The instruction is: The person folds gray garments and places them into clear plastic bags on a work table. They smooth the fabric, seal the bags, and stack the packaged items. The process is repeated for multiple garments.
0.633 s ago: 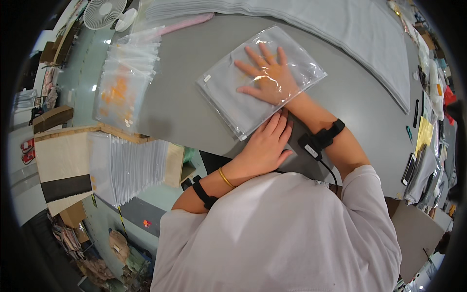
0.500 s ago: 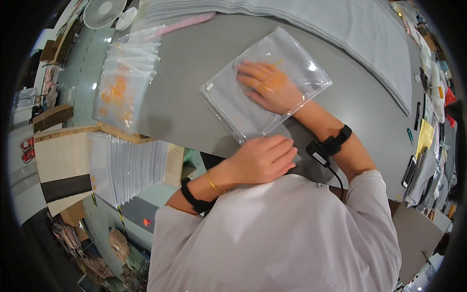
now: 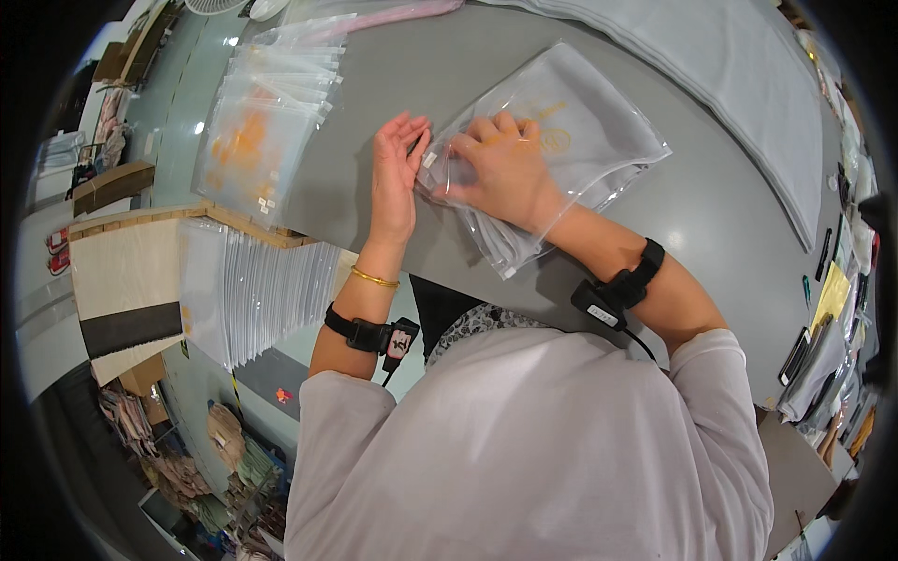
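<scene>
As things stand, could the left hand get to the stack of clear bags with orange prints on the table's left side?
Probably yes. The left hand is at the edge of the clear bag the right hand presses, and only bare grey table lies between it and the stack of orange-printed bags.
</scene>
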Action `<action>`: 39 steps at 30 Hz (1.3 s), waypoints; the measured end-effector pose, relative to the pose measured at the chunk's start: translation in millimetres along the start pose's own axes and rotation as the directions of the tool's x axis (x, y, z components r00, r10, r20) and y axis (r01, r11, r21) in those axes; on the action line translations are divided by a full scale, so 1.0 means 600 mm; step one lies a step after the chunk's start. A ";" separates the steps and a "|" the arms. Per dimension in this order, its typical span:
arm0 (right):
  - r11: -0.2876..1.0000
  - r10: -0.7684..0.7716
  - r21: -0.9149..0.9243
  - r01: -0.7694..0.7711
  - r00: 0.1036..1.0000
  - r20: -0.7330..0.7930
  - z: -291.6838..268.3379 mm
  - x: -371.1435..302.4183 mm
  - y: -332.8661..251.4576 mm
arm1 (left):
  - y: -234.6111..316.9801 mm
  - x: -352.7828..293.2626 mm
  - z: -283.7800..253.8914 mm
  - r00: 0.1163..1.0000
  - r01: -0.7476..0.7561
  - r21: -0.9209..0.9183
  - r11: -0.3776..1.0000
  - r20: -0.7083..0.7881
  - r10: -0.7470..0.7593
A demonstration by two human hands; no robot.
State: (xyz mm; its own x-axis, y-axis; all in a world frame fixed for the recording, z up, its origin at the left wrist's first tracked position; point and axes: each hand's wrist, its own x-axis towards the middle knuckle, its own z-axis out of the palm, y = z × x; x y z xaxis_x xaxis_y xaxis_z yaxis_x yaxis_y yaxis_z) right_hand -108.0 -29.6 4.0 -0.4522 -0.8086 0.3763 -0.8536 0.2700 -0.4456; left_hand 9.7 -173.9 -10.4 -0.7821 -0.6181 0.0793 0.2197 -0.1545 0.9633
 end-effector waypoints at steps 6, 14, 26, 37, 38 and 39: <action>0.952 -0.032 0.306 -0.015 0.988 0.148 0.013 0.004 0.009 | 0.016 -0.004 -0.008 0.996 -0.035 0.121 0.992 -0.076 0.045; 0.883 -0.431 0.279 0.377 0.887 0.167 0.012 -0.008 0.018 | 0.027 -0.007 -0.031 0.989 -0.017 0.094 0.995 -0.143 0.030; 0.938 -0.322 0.246 0.243 0.875 0.363 -0.027 -0.009 0.019 | 0.031 -0.015 -0.022 0.995 -0.087 0.296 0.951 -0.023 0.099; 0.936 -0.339 0.006 0.353 0.894 0.294 -0.012 -0.012 0.017 | 0.022 0.020 0.014 0.927 -0.311 0.387 0.868 0.325 0.187; 0.948 -0.297 -0.036 0.317 0.919 0.258 -0.016 -0.017 0.016 | 0.016 0.023 0.015 0.929 -0.304 0.386 0.871 0.322 0.182; 0.954 -0.280 -0.058 0.295 0.942 0.185 -0.020 -0.022 0.015 | 0.009 0.024 0.014 0.932 -0.295 0.386 0.874 0.318 0.175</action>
State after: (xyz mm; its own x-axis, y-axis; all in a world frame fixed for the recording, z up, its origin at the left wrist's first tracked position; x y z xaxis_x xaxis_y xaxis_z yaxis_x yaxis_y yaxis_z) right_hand -112.8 -10.2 4.9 -0.1395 -0.9340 0.3290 -0.9623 0.0495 -0.2674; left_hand -5.4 -177.1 -2.0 -0.8757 -0.3582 0.3237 0.1982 0.3447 0.9176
